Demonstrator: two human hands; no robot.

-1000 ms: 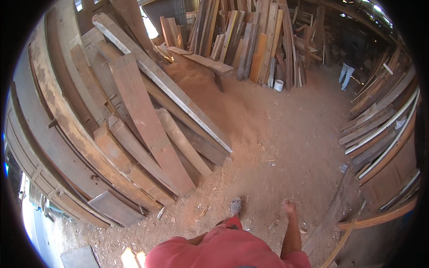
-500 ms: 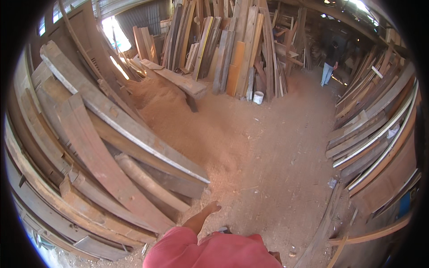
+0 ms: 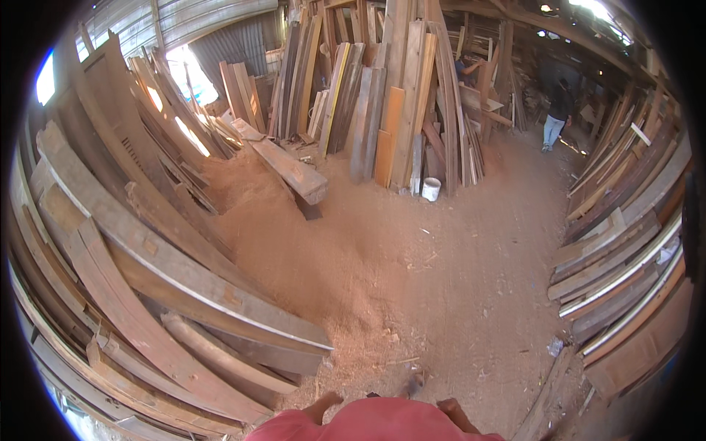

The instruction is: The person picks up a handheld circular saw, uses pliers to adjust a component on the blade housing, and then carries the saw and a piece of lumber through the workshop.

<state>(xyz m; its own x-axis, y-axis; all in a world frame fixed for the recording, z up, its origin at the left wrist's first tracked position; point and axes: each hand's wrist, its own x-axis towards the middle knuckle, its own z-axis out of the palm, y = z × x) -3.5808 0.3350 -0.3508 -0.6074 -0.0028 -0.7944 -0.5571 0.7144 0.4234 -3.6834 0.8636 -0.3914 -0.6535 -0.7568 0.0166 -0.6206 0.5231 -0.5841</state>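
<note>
Both of my hands are low in the picture, beside the pink shirt (image 3: 382, 420). My left hand (image 3: 329, 399) hangs just right of the lower ends of the leaning planks (image 3: 294, 342), apart from them; its fingers are too small and blurred to make out. On the other side, my right hand (image 3: 447, 406) is partly visible above the forearm, over the dusty ground, its fingers unclear. Neither hand shows anything held. A blurred foot (image 3: 415, 379) shows between them on the sawdust-covered floor (image 3: 471, 309).
Leaning boards (image 3: 625, 242) line the right side. Ahead stand tall timbers (image 3: 404, 95), with a white bucket (image 3: 431, 189) at their foot. A thick plank (image 3: 290, 167) lies slanted by the sawdust heap (image 3: 250, 206). Far right, a person (image 3: 557, 114) in jeans stands in the passage.
My left hand has drawn back and down toward my body. The view has tilted up and moved forward, so the planks on the left sit lower. My right hand shows more now.
</note>
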